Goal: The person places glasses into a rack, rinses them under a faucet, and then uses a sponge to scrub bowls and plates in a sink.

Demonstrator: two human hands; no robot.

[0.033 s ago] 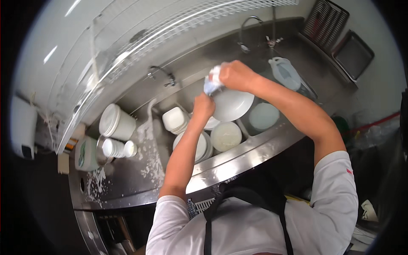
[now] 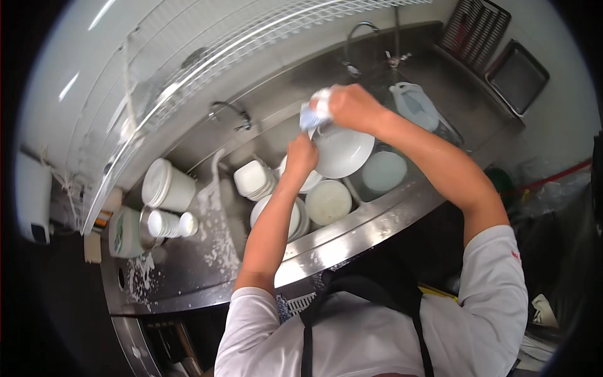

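Over the sink my right hand (image 2: 353, 108) is closed around a blurred white and light-blue cloth or sponge (image 2: 314, 113). Just below and to its left is my left hand (image 2: 302, 155), a closed fist whose fingers wrap something thin that reaches up to the cloth; its kind is hidden. A large white bowl (image 2: 345, 156) lies under and beside both hands, in the sink. Nearer to me are a round white dish (image 2: 328, 202) and a stack of white plates (image 2: 274, 217), partly behind my left forearm. Square white dishes (image 2: 252, 178) are stacked left of my left hand.
Suds cover the steel counter (image 2: 188, 270) at left, with a lidded white bucket (image 2: 168, 185), a row of stacked white cups (image 2: 164, 223) and a jug (image 2: 125, 234). Taps (image 2: 239, 116) line the back. A wire shelf (image 2: 251, 47) overhangs. A round container (image 2: 384, 171) sits in the right basin.
The whole view has shifted slightly, so the sink and dishes sit a little further left. The cloth has moved slightly against my left fist; both hands stay closed.
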